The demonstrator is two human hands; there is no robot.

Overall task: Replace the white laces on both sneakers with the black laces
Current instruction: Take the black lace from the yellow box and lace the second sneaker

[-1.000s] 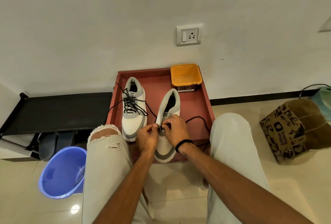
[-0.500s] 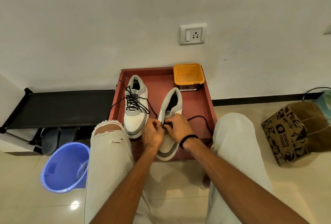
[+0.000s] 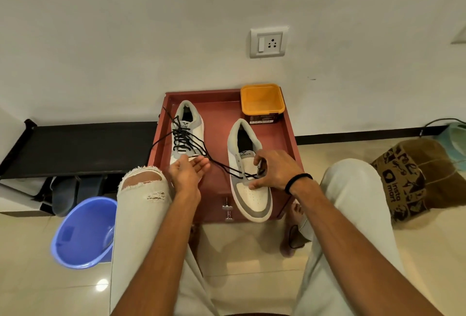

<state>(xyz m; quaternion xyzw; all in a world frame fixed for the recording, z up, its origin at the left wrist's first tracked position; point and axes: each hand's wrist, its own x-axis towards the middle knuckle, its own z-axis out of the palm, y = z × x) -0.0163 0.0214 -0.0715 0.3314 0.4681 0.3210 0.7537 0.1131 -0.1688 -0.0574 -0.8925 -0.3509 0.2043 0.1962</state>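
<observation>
The loose black shoelace [image 3: 222, 164] runs across the centre of the frame, from the lowest eyelets of the white and grey unlaced sneaker [image 3: 248, 171] leftward to your left hand [image 3: 187, 173]. That sneaker lies toe toward you in the lower right part of the dark red rectangular tray [image 3: 216, 124]. Your right hand [image 3: 273, 170] rests on its vamp, thumb and curled fingers pinching the lace at the eyelets, a black band on the wrist. Your left hand is held palm up with fingers straight and relaxed; the lace passes over the fingertips, gripped by nothing you can see. The second white and grey sneaker [image 3: 186, 134], already threaded with black lace, sits in the upper left of the tray, its ends trailing over the left rim. A square orange plastic tub [image 3: 262, 100] stands in the tray's upper right corner. At lower left a blue plastic bucket [image 3: 83, 232] sits on the tiled floor, and a brown printed paper bag [image 3: 406, 179] lies at the right edge.
</observation>
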